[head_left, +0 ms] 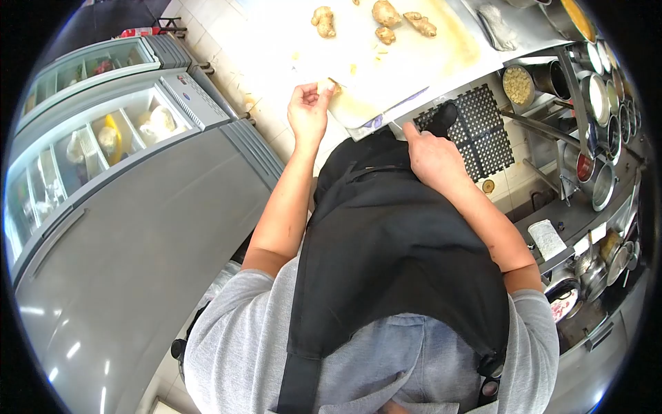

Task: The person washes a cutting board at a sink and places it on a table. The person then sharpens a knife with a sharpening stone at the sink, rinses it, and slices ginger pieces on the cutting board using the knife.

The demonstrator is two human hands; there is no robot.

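My left hand [308,117] is closed in a pinch on a piece of ginger [336,87], above the near left part of the cutting board [452,58]. At the board's near edge, my right hand [436,159] is curled with its index finger stretched forward. From it juts the thin, pale tip of what looks like a small knife [396,125]; its handle is hidden in the fingers. Farther back on the board lie several knobs of ginger, among them one at the left [323,22] and a long one at the right [420,25]. Small scraps are scattered about the board.
Glass-topped freezers [172,172] stand along the left. On the right, a rack [583,103] carries several pots and pans, and a pot of pale chopped pieces [518,86] sits near it. A black perforated mat [486,134] covers part of the tiled floor. A plastic bag [498,29] lies beside the board.
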